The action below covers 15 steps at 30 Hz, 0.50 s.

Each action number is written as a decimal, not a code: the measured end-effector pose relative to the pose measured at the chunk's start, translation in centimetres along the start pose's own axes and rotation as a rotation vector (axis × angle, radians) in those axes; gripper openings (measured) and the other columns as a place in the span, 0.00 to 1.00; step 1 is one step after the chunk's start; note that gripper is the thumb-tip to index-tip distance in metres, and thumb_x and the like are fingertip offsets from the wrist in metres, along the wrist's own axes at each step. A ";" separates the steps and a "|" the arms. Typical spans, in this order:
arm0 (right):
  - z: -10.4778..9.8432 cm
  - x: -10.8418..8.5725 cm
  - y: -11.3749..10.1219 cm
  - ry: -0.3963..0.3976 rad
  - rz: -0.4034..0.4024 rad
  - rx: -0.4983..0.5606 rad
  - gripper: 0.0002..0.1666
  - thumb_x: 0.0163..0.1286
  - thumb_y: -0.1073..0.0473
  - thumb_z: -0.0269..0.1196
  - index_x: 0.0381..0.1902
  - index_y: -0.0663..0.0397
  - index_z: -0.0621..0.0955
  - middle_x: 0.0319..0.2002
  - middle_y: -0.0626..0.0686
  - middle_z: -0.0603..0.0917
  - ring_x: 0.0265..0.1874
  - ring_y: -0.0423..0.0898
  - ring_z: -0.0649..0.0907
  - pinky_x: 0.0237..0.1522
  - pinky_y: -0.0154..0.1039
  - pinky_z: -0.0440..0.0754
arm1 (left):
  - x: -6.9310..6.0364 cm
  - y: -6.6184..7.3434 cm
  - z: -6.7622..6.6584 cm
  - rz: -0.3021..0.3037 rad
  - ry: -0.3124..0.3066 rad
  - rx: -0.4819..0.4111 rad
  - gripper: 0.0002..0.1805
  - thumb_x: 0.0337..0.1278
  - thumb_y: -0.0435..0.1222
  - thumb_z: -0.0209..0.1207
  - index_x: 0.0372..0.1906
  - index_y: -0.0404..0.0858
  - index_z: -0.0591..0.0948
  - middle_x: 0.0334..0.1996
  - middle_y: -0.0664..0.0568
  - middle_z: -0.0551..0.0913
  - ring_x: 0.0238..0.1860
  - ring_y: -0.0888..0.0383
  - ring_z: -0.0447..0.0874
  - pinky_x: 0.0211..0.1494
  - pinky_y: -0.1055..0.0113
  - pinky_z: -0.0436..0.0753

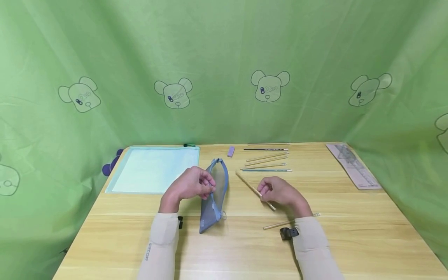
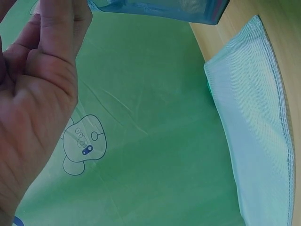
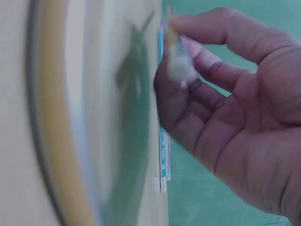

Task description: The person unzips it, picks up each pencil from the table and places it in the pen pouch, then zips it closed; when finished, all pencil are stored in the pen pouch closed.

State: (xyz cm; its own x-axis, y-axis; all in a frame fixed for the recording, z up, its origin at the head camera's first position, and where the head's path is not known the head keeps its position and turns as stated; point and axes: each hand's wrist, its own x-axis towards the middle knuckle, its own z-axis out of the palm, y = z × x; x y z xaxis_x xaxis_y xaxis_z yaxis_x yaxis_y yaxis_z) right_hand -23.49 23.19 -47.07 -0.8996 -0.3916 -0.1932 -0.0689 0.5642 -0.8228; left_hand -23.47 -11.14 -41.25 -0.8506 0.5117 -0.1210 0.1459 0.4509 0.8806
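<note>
In the head view my left hand pinches one edge of a blue zippered pencil pouch, whose mouth gapes upward. To the right, a natural-wood pencil is pinched between the thumb and fingers of my right hand, slanting toward the pouch. The right wrist view shows the blurred end of this pencil pointing at the camera. Below the right wrist lies another wooden pencil, partly hidden by the sleeve. In the left wrist view only the lower part of the pouch shows above the left hand.
Behind the hands lie several wooden pencils, a teal pencil, a black pencil and a purple eraser. A pale blue mesh folder is at left, a flat ruler sheet at right. Green curtains surround the table.
</note>
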 end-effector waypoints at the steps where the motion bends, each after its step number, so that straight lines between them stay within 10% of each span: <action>1: -0.2 0.0 -0.1 -0.001 -0.012 0.049 0.16 0.64 0.73 0.69 0.50 0.69 0.81 0.38 0.54 0.81 0.39 0.46 0.80 0.40 0.30 0.84 | 0.0 0.0 0.0 0.001 0.000 0.002 0.03 0.65 0.28 0.71 0.39 0.31 0.89 0.31 0.45 0.91 0.26 0.57 0.90 0.37 0.58 0.95; 9: -1.0 -0.4 -1.9 0.026 -0.075 0.372 0.22 0.67 0.70 0.66 0.57 0.71 0.76 0.40 0.48 0.83 0.37 0.39 0.82 0.38 0.28 0.84 | 0.1 0.1 0.2 0.005 0.006 0.006 0.03 0.64 0.28 0.71 0.39 0.31 0.89 0.31 0.45 0.91 0.26 0.58 0.90 0.37 0.59 0.95; 15: 0.0 -0.3 -4.0 -0.136 -0.124 0.511 0.15 0.67 0.74 0.63 0.50 0.62 0.78 0.33 0.44 0.83 0.27 0.35 0.76 0.28 0.26 0.73 | 0.2 0.2 0.3 0.005 0.016 0.014 0.03 0.64 0.28 0.71 0.39 0.31 0.89 0.31 0.46 0.90 0.25 0.58 0.89 0.38 0.55 0.95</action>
State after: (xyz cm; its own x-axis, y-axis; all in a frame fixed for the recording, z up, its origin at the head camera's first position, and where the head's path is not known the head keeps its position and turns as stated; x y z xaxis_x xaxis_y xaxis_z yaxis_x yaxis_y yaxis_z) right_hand -22.97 21.01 -43.74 -0.8317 -0.5426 -0.1177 0.0778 0.0960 -0.9923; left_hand -23.41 -10.71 -41.21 -0.8580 0.5020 -0.1089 0.1574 0.4588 0.8745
